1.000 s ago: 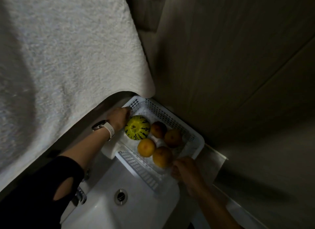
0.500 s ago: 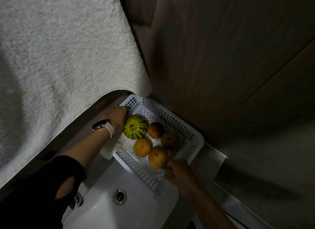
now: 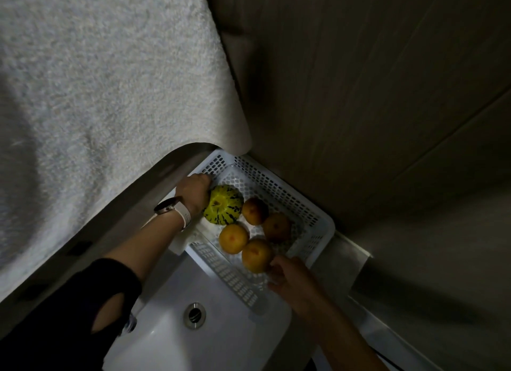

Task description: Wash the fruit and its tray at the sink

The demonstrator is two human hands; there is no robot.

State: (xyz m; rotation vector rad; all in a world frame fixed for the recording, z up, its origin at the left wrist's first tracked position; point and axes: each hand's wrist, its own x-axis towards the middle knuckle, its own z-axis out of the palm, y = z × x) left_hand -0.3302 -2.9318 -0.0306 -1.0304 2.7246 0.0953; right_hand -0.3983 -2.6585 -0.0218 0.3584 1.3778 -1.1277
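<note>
A white perforated plastic tray [image 3: 279,186] sits across the far corner of the white sink [image 3: 177,340]. Inside lie a yellow melon with dark green stripes [image 3: 223,204] and several orange fruits [image 3: 233,238]. My left hand [image 3: 193,191], with a watch on the wrist, grips the tray's left rim beside the melon. My right hand [image 3: 287,276] holds the tray's near rim, fingers curled beside the closest orange fruit [image 3: 257,256].
A thick white towel [image 3: 96,94] hangs over the left half of the view, above the sink's left edge. The drain [image 3: 195,314] lies in the basin below the tray. A wood-panelled wall [image 3: 373,94] closes the right side. Light is dim.
Both hands have stayed on the tray's rims. The tray and fruit have shifted slightly left and toward the sink basin.
</note>
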